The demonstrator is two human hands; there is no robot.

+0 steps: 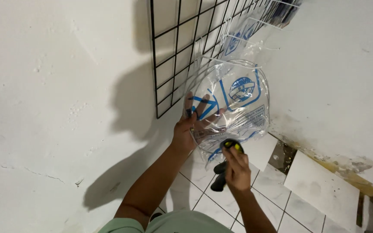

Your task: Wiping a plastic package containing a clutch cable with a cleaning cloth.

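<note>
Hands hold clear bag and black tool

We see a black wire grid panel fixed flat on the white painted wall. From its upper part hang clear plastic bags with blue print, one behind another. Below us is the floor of white marble-look tiles with dark joints. One loose white tile lies on it near the wall, and beside this tile we see a bare dark patch where the tile cover is missing.
</note>
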